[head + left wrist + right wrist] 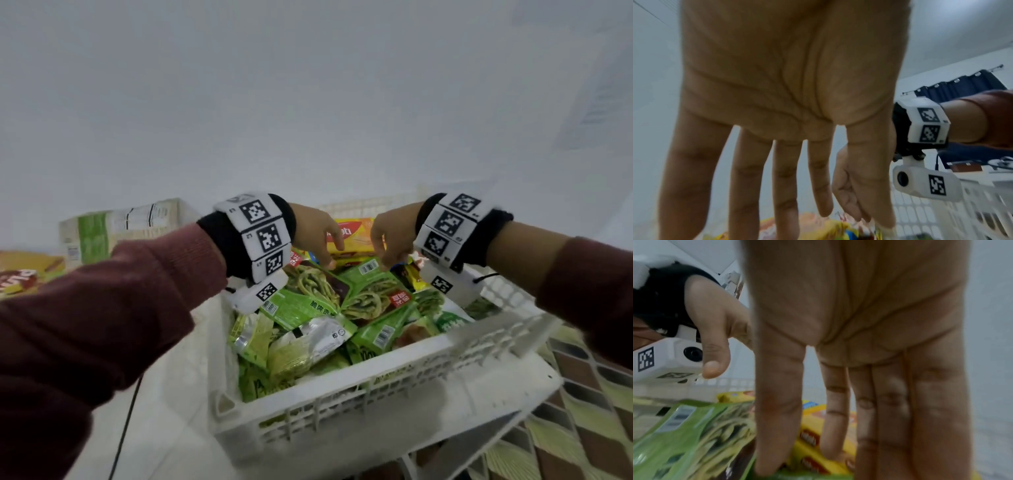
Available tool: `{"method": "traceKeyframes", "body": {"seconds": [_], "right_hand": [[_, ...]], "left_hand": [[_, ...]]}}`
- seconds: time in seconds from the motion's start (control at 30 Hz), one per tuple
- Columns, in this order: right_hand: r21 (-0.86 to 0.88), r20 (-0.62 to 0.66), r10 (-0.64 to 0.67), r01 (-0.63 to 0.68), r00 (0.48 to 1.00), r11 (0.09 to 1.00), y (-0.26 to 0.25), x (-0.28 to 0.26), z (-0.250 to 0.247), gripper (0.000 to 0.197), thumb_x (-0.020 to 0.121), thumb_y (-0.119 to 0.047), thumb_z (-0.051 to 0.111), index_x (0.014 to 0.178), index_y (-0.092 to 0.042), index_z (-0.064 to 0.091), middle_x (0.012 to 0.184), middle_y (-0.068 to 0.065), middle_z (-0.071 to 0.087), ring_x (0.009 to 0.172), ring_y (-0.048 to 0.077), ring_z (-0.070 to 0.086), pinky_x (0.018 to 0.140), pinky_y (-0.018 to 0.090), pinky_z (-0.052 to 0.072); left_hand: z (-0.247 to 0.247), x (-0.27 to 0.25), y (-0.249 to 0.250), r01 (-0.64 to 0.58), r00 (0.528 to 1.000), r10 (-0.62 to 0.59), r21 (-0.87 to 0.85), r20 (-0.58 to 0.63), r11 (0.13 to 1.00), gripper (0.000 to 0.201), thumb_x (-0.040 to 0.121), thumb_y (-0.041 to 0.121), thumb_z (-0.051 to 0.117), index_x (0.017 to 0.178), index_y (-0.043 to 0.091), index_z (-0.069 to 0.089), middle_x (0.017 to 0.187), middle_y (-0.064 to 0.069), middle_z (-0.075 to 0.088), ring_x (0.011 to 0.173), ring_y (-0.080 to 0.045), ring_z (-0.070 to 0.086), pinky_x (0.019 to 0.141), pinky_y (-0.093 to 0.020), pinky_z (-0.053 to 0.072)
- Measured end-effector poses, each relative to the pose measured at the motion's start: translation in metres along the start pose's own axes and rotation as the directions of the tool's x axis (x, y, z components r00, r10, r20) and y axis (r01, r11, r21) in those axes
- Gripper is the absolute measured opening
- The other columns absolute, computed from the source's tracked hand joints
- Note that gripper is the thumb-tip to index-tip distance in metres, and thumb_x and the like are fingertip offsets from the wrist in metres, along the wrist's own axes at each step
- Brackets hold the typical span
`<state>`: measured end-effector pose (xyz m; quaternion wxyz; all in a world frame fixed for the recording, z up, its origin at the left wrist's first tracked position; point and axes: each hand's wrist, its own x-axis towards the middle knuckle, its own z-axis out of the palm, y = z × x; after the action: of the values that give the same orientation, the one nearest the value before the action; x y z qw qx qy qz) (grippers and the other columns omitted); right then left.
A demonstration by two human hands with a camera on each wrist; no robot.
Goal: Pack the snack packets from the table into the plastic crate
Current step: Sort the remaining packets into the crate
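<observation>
Both hands reach into the white plastic crate point(394, 380) on the table. The left hand point(313, 233) and right hand point(390, 236), fingers straight, touch the green snack packets point(308, 308) heaped inside.

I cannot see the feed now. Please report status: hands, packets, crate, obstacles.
Left hand and right hand open, fingers down on the green snack packets. White crate heaped full. Yellow box behind the hands. Nothing blocking.

Both hands point(317, 233) point(394, 236) hang, fingers straight.
</observation>
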<state>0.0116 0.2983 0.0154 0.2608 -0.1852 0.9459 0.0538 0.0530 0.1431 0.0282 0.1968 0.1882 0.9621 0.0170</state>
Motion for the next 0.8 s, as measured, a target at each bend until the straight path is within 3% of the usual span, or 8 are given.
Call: {"method": "traceKeyframes", "body": {"seconds": [0.17,0.3,0.4,0.5,0.57,0.63,0.73,0.8], "right_hand": [[-0.173,-0.028,0.053,-0.057,0.998,0.983,-0.01,0.006,0.019,0.05,0.089,-0.036,0.058,0.049,-0.01,0.044,0.02,-0.008,0.038,0.037,0.008,0.044,0.05,0.021,0.034],[-0.204,-0.057,0.018,-0.029,0.998,0.978,-0.014,0.007,0.025,0.051,0.084,-0.041,0.062,0.052,-0.01,0.039,0.019,-0.006,0.036,0.044,0.011,0.04,0.047,0.021,0.03],[-0.169,-0.103,-0.026,0.008,0.994,0.986,-0.01,0.013,0.029,0.05,0.077,-0.039,0.071,0.052,-0.01,0.039,0.041,-0.001,0.044,0.049,0.013,0.038,0.049,0.024,0.032],[-0.086,-0.135,-0.068,0.057,0.989,0.995,-0.007,0.009,0.026,0.049,0.076,-0.033,0.074,0.053,-0.011,0.037,0.018,-0.007,0.035,0.045,0.012,0.041,0.05,0.025,0.034],[0.008,-0.168,-0.093,0.095,0.981,0.995,-0.002,0.005,0.017,0.039,0.076,-0.027,0.075,0.062,-0.005,0.046,0.019,-0.007,0.036,0.032,0.007,0.046,0.044,0.02,0.036],[0.142,-0.217,-0.132,0.165,0.967,0.976,0.006,0.004,0.006,0.033,0.074,-0.018,0.077,0.09,0.004,0.058,0.04,0.0,0.048,0.026,0.004,0.042,0.037,0.014,0.037],[0.421,-0.283,-0.143,0.257,0.948,0.87,0.019,-0.002,-0.012,0.061,0.073,-0.003,0.075,0.125,0.002,0.044,0.066,0.004,0.05,0.048,0.016,0.05,0.047,0.022,0.049],[0.424,-0.346,-0.21,0.352,0.914,0.834,0.032,-0.01,-0.027,0.068,0.074,0.001,0.072,0.131,-0.002,0.037,0.067,0.001,0.051,0.05,0.013,0.054,0.048,0.021,0.052]], "left_hand": [[0.022,0.014,0.009,0.013,0.994,-0.04,0.238,0.106,0.971,0.055,0.093,0.023,0.055,0.143,0.016,0.034,0.145,-0.004,0.038,0.13,-0.022,0.04,0.101,-0.031,0.037],[0.03,0.021,0.01,0.022,0.992,-0.068,0.385,0.108,0.923,0.06,0.091,0.013,0.057,0.145,0.016,0.031,0.146,-0.009,0.03,0.131,-0.026,0.037,0.099,-0.031,0.039],[0.029,0.019,0.014,0.075,0.989,-0.118,0.374,0.094,0.924,0.056,0.088,0.012,0.061,0.14,0.012,0.039,0.142,-0.009,0.036,0.125,-0.025,0.044,0.091,-0.027,0.041],[0.023,0.016,0.019,0.122,0.982,-0.165,0.364,0.09,0.923,0.056,0.085,0.015,0.065,0.135,0.006,0.041,0.14,-0.009,0.041,0.122,-0.026,0.047,0.087,-0.029,0.042],[0.016,0.013,0.02,0.152,0.972,-0.206,0.36,0.116,0.92,0.054,0.085,0.017,0.066,0.132,0.005,0.043,0.135,-0.01,0.046,0.119,-0.026,0.049,0.087,-0.03,0.042],[0.007,0.009,0.018,0.198,0.957,-0.254,0.323,0.138,0.925,0.043,0.086,0.019,0.065,0.124,0.007,0.049,0.116,-0.009,0.054,0.1,-0.023,0.054,0.076,-0.027,0.041],[-0.01,0.002,0.016,0.258,0.956,-0.284,0.257,0.069,0.931,0.02,0.086,0.018,0.063,0.086,0.011,0.044,0.069,0.002,0.043,0.057,-0.011,0.039,0.05,-0.023,0.029],[-0.019,-0.002,0.018,0.28,0.959,-0.282,0.206,-0.016,0.938,0.023,0.089,0.016,0.06,0.086,0.01,0.038,0.063,0.003,0.039,0.051,-0.008,0.035,0.047,-0.02,0.028]]}}
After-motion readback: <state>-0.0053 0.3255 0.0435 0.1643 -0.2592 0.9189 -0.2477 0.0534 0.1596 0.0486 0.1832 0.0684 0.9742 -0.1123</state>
